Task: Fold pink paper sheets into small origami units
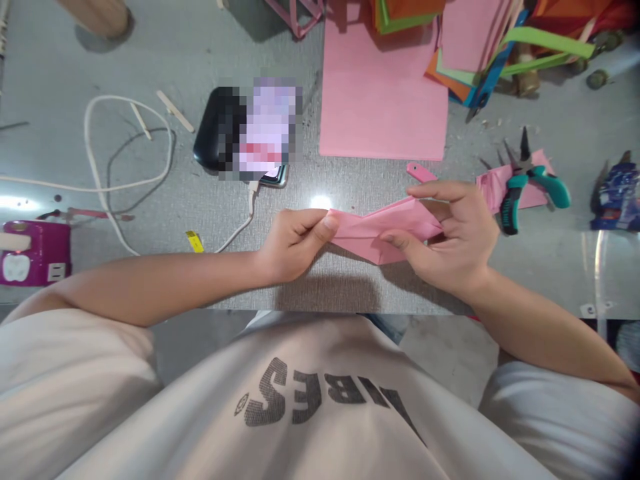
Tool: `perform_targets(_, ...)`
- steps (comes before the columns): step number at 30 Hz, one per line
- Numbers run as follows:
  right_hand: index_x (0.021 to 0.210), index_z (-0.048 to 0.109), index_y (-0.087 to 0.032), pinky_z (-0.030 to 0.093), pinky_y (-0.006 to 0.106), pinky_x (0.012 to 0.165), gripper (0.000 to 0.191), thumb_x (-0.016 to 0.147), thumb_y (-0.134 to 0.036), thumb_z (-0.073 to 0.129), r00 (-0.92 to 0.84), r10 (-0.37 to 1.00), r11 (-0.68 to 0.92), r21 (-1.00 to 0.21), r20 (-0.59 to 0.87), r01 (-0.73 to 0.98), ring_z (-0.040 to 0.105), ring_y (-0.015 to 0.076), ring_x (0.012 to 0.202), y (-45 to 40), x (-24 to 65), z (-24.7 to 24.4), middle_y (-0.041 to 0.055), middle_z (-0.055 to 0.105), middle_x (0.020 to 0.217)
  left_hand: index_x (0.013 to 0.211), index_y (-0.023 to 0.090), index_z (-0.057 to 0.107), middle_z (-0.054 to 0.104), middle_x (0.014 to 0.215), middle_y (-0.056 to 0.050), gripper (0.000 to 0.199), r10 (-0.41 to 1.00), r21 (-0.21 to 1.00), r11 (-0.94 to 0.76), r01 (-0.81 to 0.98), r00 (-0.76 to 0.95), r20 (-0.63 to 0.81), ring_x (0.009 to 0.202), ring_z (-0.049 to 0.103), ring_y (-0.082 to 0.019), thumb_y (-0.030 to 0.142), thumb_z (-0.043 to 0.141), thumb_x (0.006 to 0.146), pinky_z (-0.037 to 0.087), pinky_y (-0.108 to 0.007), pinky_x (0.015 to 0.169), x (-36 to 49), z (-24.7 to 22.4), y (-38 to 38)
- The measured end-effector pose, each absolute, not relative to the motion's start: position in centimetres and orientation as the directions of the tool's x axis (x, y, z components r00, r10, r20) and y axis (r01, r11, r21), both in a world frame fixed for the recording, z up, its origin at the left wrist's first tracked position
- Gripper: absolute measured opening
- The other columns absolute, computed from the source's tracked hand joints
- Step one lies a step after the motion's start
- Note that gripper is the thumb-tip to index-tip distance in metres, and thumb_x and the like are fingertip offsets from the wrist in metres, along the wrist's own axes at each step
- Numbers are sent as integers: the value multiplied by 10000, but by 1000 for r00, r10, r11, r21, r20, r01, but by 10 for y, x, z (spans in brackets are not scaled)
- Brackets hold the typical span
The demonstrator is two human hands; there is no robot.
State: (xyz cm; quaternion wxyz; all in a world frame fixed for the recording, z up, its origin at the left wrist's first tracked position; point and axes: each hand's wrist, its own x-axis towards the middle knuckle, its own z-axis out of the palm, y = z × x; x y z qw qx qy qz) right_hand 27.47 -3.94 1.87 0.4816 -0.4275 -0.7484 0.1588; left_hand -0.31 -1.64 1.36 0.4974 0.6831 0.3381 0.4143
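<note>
A folded piece of pink paper (pixel 370 230) is held between my two hands above the front part of the table. My left hand (pixel 300 241) pinches its left end between thumb and curled fingers. At the other end, my right hand (pixel 450 237) has its thumb on the near face and its fingers behind and along the upper edge. The paper has several creases and a pointed lower edge. Behind it lies a large pink sheet (pixel 383 100), and a small pink-handled tool (pixel 421 172) shows just beyond my right fingertips.
Teal-handled pliers (pixel 523 177) lie on pink scraps at the right. A phone (pixel 270 127) with a white cable (pixel 253 193) and a black case (pixel 217 130) are at back left. A purple power socket (pixel 37 253) sits far left. Coloured papers (pixel 470 33) lie at back right.
</note>
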Motion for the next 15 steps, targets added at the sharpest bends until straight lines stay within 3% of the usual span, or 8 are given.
perform_targets(3, 1480, 784, -352, 702, 381, 610, 648, 923, -585, 1019, -142, 752, 618, -613, 644, 493, 815, 245, 864, -34, 279, 16, 48, 805, 1193, 844, 198, 788, 687, 665, -8, 465, 906, 961, -259, 93, 367, 209, 570, 563, -114, 581, 797, 1108, 408, -263, 514, -3, 12, -17)
perform_targets(5, 1492, 782, -322, 734, 398, 671, 686, 909, -585, 1030, -136, 742, 630, -612, 657, 479, 836, 286, 1002, -29, 283, 14, 67, 792, 1222, 923, 192, 836, 785, 751, -35, 375, 924, 962, -245, 123, 331, 193, 615, 641, -128, 532, 836, 1082, 488, -264, 553, -3, 10, -16)
perform_targets(8, 1511, 762, -306, 785, 466, 794, 728, 896, -575, 1042, -162, 753, 631, -630, 638, 453, 825, 326, 1149, -22, 293, 14, 81, 767, 1300, 944, 184, 842, 825, 781, -46, 316, 931, 952, -229, 201, 330, 154, 636, 698, -142, 469, 827, 1080, 529, -266, 578, -5, 7, -13)
perform_targets(11, 1513, 762, -293, 806, 489, 854, 741, 880, -536, 1063, -178, 742, 645, -616, 646, 453, 812, 315, 1162, -15, 303, 15, 76, 751, 1314, 961, 184, 801, 842, 801, -51, 297, 937, 961, -170, 218, 337, 89, 679, 776, -159, 439, 780, 1113, 584, -264, 620, -7, 6, -8)
perform_targets(15, 1507, 766, -292, 815, 484, 811, 788, 843, -577, 1081, -200, 715, 670, -575, 670, 469, 810, 311, 1131, -9, 309, 14, 81, 752, 1296, 1020, 195, 776, 855, 862, -62, 320, 931, 969, -199, 149, 336, 140, 768, 829, -168, 485, 733, 1149, 641, -270, 698, -8, 6, -5)
